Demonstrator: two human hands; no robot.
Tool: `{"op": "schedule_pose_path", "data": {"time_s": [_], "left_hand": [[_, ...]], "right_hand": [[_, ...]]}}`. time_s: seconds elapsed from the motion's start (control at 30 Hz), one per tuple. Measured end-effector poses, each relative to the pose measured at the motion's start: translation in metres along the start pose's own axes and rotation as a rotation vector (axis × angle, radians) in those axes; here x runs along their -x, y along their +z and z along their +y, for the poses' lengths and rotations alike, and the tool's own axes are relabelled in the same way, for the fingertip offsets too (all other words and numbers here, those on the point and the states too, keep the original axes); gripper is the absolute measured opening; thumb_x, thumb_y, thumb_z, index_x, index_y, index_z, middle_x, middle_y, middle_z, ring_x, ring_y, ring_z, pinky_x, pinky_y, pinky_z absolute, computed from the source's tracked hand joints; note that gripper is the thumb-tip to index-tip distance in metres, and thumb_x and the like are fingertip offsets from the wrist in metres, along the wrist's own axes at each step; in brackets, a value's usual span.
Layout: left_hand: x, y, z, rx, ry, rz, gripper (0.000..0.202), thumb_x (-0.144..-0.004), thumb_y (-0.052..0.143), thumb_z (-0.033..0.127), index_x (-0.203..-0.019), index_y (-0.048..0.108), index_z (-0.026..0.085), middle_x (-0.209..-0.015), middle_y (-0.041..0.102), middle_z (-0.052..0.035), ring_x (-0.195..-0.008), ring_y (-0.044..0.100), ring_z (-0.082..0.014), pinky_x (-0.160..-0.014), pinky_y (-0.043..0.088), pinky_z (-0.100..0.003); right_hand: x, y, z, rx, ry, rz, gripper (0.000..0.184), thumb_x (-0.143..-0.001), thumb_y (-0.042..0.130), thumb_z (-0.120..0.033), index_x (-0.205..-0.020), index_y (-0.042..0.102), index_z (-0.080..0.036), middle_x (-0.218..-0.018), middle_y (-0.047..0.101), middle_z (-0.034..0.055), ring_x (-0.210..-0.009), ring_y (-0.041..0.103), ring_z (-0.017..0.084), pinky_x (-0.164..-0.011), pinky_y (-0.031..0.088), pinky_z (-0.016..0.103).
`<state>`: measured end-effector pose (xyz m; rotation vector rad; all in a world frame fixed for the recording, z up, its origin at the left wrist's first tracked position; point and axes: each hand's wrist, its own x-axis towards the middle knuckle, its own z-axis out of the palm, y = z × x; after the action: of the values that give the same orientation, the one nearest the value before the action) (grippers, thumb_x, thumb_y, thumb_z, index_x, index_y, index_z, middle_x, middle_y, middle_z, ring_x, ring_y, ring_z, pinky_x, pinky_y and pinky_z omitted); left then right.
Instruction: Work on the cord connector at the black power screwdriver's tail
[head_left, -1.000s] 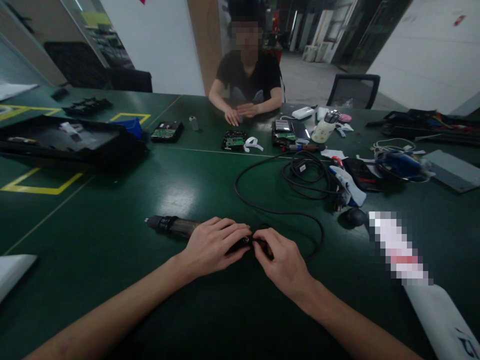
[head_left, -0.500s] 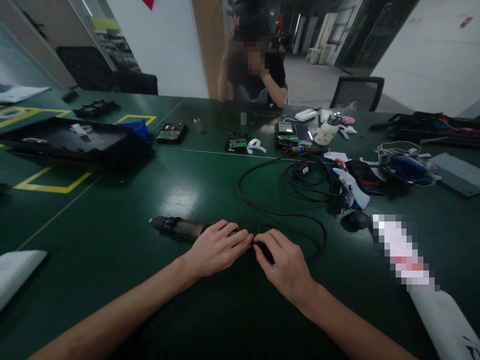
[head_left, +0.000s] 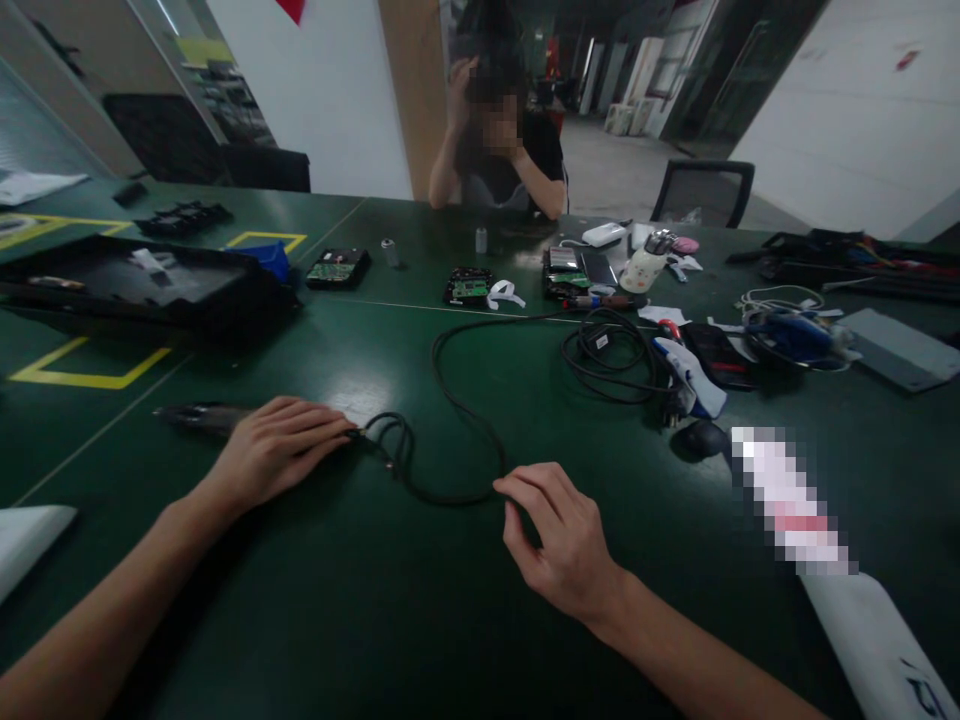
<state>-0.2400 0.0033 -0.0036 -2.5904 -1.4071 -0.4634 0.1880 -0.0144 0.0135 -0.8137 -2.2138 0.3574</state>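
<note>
My left hand (head_left: pixel 274 450) lies over the rear end of a dark, cylindrical power tool (head_left: pixel 201 418) on the green table (head_left: pixel 375 600), fingers curled around its body. The tool's black cable (head_left: pixel 450 420) kinks just right of that hand, loops across the table and runs to a coil (head_left: pixel 611 355) further back. My right hand (head_left: pixel 559 535) rests on the table with bent fingers, fingertips pinching the cable loop at its near end.
A person sits across the table with hands raised to the head. Circuit boards (head_left: pixel 469 285), a black tray (head_left: pixel 142 285), a white bottle (head_left: pixel 645 262), a dark mouse (head_left: pixel 701 438), blue tools (head_left: pixel 795 335) and a white object (head_left: pixel 870 620) at the near right lie around.
My left hand has slid the power tool well to the left, pulling the cable into a longer loop. My hands have moved apart; the right one stays near where it was.
</note>
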Motion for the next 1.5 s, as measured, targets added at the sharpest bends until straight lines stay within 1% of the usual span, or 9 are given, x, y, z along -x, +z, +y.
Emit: {"op": "schedule_pose_path", "data": {"time_s": [0.23, 0.47, 0.6, 0.77, 0.9, 1.0, 1.17, 1.33, 1.5], "left_hand": [[0.065, -0.013, -0.081, -0.232, -0.338, 0.076, 0.03, -0.106, 0.046, 0.042, -0.123, 0.068, 0.029, -0.132, 0.067, 0.0034, -0.118, 0.063, -0.0203, -0.105, 0.044, -0.043], [0.063, -0.019, -0.085, -0.399, -0.461, -0.003, 0.042, -0.104, 0.038, 0.053, -0.125, 0.06, 0.025, -0.118, 0.068, -0.0007, -0.112, 0.061, -0.0225, -0.102, 0.044, -0.042], [0.04, -0.012, -0.06, -0.279, -0.463, -0.083, 0.042, -0.107, 0.033, 0.048, -0.138, 0.049, 0.026, -0.12, 0.066, -0.0002, -0.109, 0.062, -0.0208, -0.095, 0.048, -0.034], [0.006, 0.002, -0.011, -0.144, -0.297, -0.161, 0.037, -0.107, 0.032, 0.028, -0.135, 0.054, 0.024, -0.121, 0.067, -0.0025, -0.105, 0.065, -0.0211, -0.091, 0.051, -0.034], [-0.03, 0.018, 0.051, -0.067, -0.191, -0.152, 0.042, -0.097, 0.04, 0.013, -0.135, 0.057, 0.023, -0.115, 0.07, -0.0057, -0.101, 0.068, -0.0238, -0.089, 0.052, -0.037], [-0.059, 0.032, 0.105, 0.034, -0.232, -0.098, 0.051, -0.088, 0.045, 0.003, -0.134, 0.056, 0.023, -0.111, 0.07, -0.006, -0.097, 0.068, -0.0226, -0.085, 0.053, -0.036], [-0.103, 0.05, 0.176, 0.267, -0.139, -0.062, 0.049, -0.084, 0.053, 0.003, -0.129, 0.057, 0.022, -0.098, 0.068, -0.0029, -0.088, 0.065, -0.0206, -0.08, 0.052, -0.034], [-0.125, 0.044, 0.196, 0.314, 0.037, -0.134, 0.054, -0.088, 0.056, 0.006, -0.141, 0.049, 0.019, -0.127, 0.064, -0.0081, -0.115, 0.06, -0.0245, -0.101, 0.05, -0.042], [-0.104, 0.025, 0.175, 0.207, 0.183, -0.123, 0.057, -0.095, 0.055, 0.014, -0.151, 0.044, 0.018, -0.142, 0.059, -0.0108, -0.132, 0.055, -0.0264, -0.112, 0.046, -0.045]], "right_hand": [[0.001, -0.001, 0.001, -0.008, 0.023, -0.01, 0.033, -0.098, 0.054, -0.01, -0.128, 0.059, -0.022, -0.115, 0.067, 0.0097, -0.103, 0.065, 0.023, -0.079, 0.059, 0.037], [0.001, 0.0, 0.002, -0.011, 0.023, -0.021, 0.031, -0.098, 0.054, -0.01, -0.126, 0.06, -0.021, -0.114, 0.067, 0.0096, -0.102, 0.066, 0.022, -0.077, 0.059, 0.035], [0.001, 0.0, 0.002, -0.009, 0.015, -0.033, 0.029, -0.098, 0.053, -0.01, -0.124, 0.061, -0.02, -0.113, 0.068, 0.0096, -0.102, 0.066, 0.023, -0.077, 0.059, 0.035], [0.001, 0.0, 0.001, 0.01, -0.014, -0.071, 0.027, -0.097, 0.053, -0.01, -0.121, 0.063, -0.019, -0.113, 0.068, 0.0101, -0.102, 0.065, 0.023, -0.077, 0.058, 0.035], [0.0, 0.0, -0.006, 0.052, -0.077, -0.125, 0.023, -0.097, 0.054, -0.013, -0.116, 0.066, -0.02, -0.11, 0.07, 0.0093, -0.103, 0.064, 0.024, -0.083, 0.058, 0.038], [-0.001, 0.001, -0.012, 0.098, -0.126, -0.188, 0.022, -0.098, 0.056, -0.016, -0.116, 0.066, -0.02, -0.111, 0.071, 0.009, -0.106, 0.063, 0.026, -0.087, 0.058, 0.04], [-0.003, 0.004, -0.014, 0.209, -0.101, -0.301, 0.022, -0.099, 0.057, -0.021, -0.119, 0.065, -0.02, -0.114, 0.069, 0.0108, -0.112, 0.06, 0.029, -0.093, 0.054, 0.046], [-0.001, 0.007, -0.004, 0.298, -0.009, -0.35, 0.016, -0.095, 0.06, -0.013, -0.109, 0.064, -0.018, -0.112, 0.066, 0.0117, -0.101, 0.06, 0.028, -0.088, 0.052, 0.046], [0.0, 0.009, 0.001, 0.312, 0.04, -0.338, 0.025, -0.095, 0.058, -0.007, -0.118, 0.063, -0.017, -0.115, 0.066, 0.0123, -0.102, 0.06, 0.028, -0.088, 0.051, 0.045]]}}
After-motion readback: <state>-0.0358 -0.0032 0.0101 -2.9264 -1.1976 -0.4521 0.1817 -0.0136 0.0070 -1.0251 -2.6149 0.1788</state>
